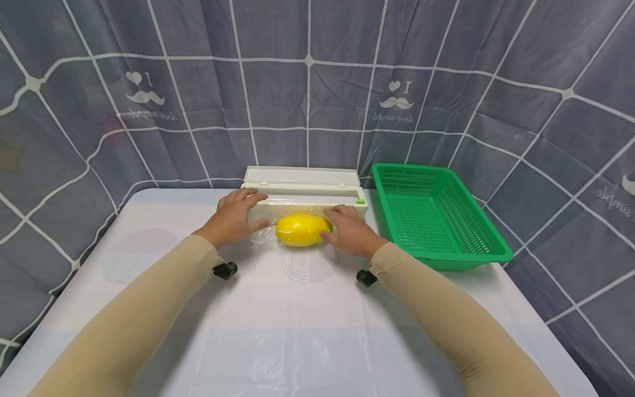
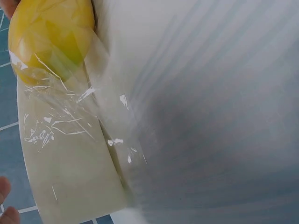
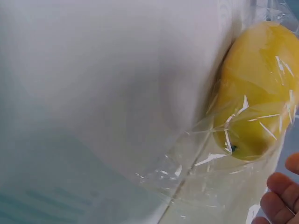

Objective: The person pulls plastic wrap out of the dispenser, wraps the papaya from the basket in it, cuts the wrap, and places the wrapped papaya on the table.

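A yellow oval fruit (image 1: 302,230), wrapped in clear plastic film (image 3: 201,158), lies against the front of a white cling film dispenser (image 1: 307,194). The film spreads loosely past both ends of the fruit. At the dispenser's left end is my left hand (image 1: 235,218), fingers spread and the thumb pointing at the loose film (image 2: 60,121). My right hand (image 1: 349,230) is beside the fruit's right end, its thumb close to the skin and its fingers over the dispenser's front. In the right wrist view, those fingers (image 3: 280,198) bend loosely, a little apart from the fruit.
The dispenser's lid (image 1: 302,175) stands raised at the back, and a green slider (image 1: 360,201) sits at its right end. A green plastic basket (image 1: 436,215) stands to the right on the white-covered table (image 1: 278,342). A grey checked curtain (image 1: 278,94) hangs behind.
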